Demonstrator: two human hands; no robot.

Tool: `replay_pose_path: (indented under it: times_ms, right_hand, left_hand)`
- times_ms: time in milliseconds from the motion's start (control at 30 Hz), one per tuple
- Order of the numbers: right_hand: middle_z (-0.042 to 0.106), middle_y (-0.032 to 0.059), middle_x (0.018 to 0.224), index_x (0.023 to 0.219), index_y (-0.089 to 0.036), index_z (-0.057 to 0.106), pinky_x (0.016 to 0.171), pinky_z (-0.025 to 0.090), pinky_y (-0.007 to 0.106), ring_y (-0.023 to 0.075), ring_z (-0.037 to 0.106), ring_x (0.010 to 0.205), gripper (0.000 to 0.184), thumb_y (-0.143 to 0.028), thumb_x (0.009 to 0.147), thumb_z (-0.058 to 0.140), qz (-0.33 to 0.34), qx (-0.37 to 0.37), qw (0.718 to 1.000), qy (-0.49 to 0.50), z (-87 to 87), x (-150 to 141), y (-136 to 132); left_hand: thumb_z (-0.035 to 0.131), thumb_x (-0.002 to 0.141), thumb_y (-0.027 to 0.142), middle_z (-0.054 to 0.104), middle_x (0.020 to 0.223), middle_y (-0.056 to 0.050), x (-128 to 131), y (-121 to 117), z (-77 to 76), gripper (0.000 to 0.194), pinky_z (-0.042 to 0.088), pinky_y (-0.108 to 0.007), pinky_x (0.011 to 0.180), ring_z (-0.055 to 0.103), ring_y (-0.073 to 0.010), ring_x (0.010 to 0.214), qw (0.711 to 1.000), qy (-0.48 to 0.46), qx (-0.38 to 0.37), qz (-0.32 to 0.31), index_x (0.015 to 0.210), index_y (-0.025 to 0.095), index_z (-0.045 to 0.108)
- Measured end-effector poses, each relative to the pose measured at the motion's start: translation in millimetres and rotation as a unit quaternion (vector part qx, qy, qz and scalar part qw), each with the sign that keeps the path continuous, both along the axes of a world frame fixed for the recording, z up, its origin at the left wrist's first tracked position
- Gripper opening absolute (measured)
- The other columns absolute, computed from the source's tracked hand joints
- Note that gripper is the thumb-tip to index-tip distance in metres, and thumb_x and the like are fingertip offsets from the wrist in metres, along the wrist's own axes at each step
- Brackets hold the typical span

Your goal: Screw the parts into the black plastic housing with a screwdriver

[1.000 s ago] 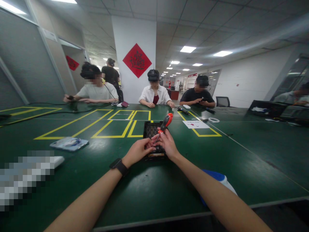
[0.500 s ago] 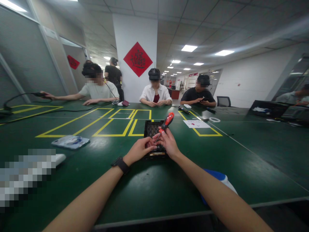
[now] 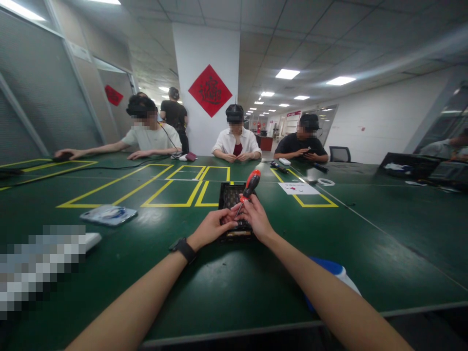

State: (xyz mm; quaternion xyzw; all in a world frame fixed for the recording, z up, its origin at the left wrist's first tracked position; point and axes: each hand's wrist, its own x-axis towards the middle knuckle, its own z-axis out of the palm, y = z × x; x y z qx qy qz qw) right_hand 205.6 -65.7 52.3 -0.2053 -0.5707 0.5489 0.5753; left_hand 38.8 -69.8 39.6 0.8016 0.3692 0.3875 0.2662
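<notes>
Right hand [image 3: 258, 217] grips a screwdriver [image 3: 252, 183] with a red-and-black handle, tilted, its shaft running down to the left hand [image 3: 212, 228]; whether those bent fingers pinch anything cannot be told. Under the 2 hands sits a black box [image 3: 237, 238] on the bench [image 3: 204, 302]. Against 0.5 s ago these look nearly unmoved, so the work seems held at 1 spot; a co-worker's arm [image 3: 109, 147], far left, has lowered.

Rectangular white ceiling lights [image 3: 287, 74] shine overhead, laying soft glare on the glossy dark-green worktop [image 3: 219, 287]; wide-angle distortion stretches the edges, and a pale streak hazes the upper right.
</notes>
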Motion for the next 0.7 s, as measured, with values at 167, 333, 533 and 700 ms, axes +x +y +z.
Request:
replay_pose_path:
  times_ms: [167, 333, 533, 700]
  right_hand:
    - [0.067, 0.0037, 0.081, 0.105, -0.022, 0.046, 0.060, 0.050, 0.026, 0.0136, 0.064, 0.070, 0.030, -0.041, 0.083, 0.051, -0.010, 0.014, 1.000, -0.015, 0.4, -1.1, -1.9]
    - [0.067, 0.0040, 0.084, 0.106, -0.021, 0.050, 0.065, 0.050, 0.027, 0.0145, 0.063, 0.077, 0.029, -0.040, 0.083, 0.051, -0.044, 0.024, 0.999, -0.019, 1.7, 0.0, -2.0]
    - [0.065, 0.0058, 0.091, 0.114, -0.021, 0.050, 0.060, 0.048, 0.025, 0.0143, 0.061, 0.077, 0.035, -0.036, 0.083, 0.052, -0.039, 0.000, 0.999, 0.012, 2.5, 1.0, -0.6]
    - [0.065, 0.0032, 0.083, 0.103, -0.021, 0.049, 0.058, 0.050, 0.026, 0.0130, 0.061, 0.071, 0.029, -0.036, 0.080, 0.057, -0.041, 0.001, 0.999, 0.026, 1.6, -0.4, 0.2]
  left_hand:
    - [0.060, 0.074, 0.043, 0.052, 0.065, 0.002, 1.8, -0.5, -1.8, 0.033, 0.037, -0.020, 0.055, 0.042, -0.0084, 0.057, 1.000, -0.019, -0.009, 0.004, 0.081, 0.011, 0.058]
    - [0.057, 0.077, 0.040, 0.053, 0.065, 0.001, 1.6, -0.5, -0.4, 0.028, 0.037, -0.021, 0.057, 0.044, -0.0093, 0.058, 1.000, -0.008, 0.019, 0.016, 0.076, 0.012, 0.057]
    - [0.053, 0.081, 0.036, 0.059, 0.071, -0.001, 0.6, 0.4, 0.2, 0.024, 0.039, -0.022, 0.062, 0.049, -0.0112, 0.064, 0.999, 0.007, 0.048, 0.013, 0.081, 0.013, 0.060]
    - [0.050, 0.083, 0.036, 0.060, 0.073, -0.002, 0.3, -0.1, 0.9, 0.026, 0.039, -0.023, 0.063, 0.049, -0.0115, 0.065, 0.998, 0.017, 0.051, 0.017, 0.082, 0.013, 0.061]
